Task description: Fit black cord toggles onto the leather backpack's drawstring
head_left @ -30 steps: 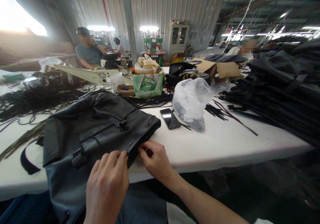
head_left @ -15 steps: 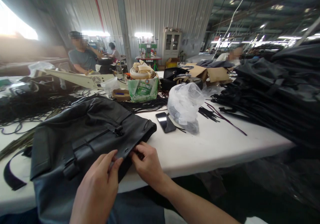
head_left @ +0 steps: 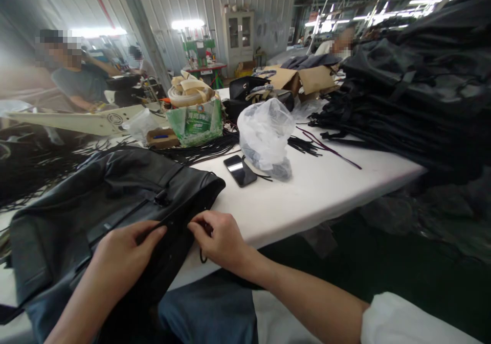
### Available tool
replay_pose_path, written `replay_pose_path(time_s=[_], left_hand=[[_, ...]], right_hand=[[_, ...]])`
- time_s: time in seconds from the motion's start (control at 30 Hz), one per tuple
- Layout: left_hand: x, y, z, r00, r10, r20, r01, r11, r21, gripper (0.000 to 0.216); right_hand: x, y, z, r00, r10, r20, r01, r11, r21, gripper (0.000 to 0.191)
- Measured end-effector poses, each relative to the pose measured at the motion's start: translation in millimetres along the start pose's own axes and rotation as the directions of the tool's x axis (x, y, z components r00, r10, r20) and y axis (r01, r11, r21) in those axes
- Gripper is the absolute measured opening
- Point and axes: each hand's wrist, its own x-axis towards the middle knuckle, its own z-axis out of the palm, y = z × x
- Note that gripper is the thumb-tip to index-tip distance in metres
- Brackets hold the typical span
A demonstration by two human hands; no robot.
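A black backpack (head_left: 126,180) with a smooth, leather-like surface and a buckle lies on the white table in front of me, its open mouth turned to the right. My left hand (head_left: 126,254) is closed on the edge of this mouth, thumb and fingers pinching the material and turning the dark lining towards me. Just right of the opening, my right hand (head_left: 220,239) pinches a thin black cord (head_left: 203,257), whose loop hangs below the fingers. The fingertips are close to the lining; whether they touch it is hard to see.
Beyond the bag lie a phone (head_left: 240,170) and a clear plastic bag (head_left: 264,134). A green carton (head_left: 195,121) holding rolled webbing stands further back. Black bags are piled (head_left: 402,104) at the right. Co-workers sit behind the table, one at the left (head_left: 79,81).
My view has turned right and down. The backpack's mouth edge has been folded back, exposing the lining. My right hand has come out from the opening, with a cord loop now showing below it.
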Motion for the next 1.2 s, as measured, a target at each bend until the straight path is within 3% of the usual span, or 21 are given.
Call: replay_pose_path(time_s=[0.3,0.57,0.97,1.2], left_hand=[[-5.0,14.3,-4.5,0.996,-0.08,-0.027,0.079,0.995,-0.067,0.042],[-2.4,11.3,-4.3,0.997,-0.077,-0.029,0.073,0.99,-0.119,0.043],[-11.3,13.7,-3.9,0.995,-0.089,-0.049,0.078,0.978,-0.193,0.045],[-9.2,7.1,-2.4,0.997,-0.071,-0.039,0.061,0.972,-0.226,0.045]], right_hand=[[-0.2,-6.8,22.0,0.985,-0.075,-0.153,0.093,0.989,0.112,0.016],[0.0,3.4,27.6,0.984,-0.122,-0.131,0.131,0.989,0.066,0.013],[-1.4,-2.5,39.6,0.959,-0.169,-0.229,0.195,0.976,0.097,0.015],[0.1,4.6,41.8,0.966,-0.183,-0.183,0.188,0.982,0.006,0.015]])
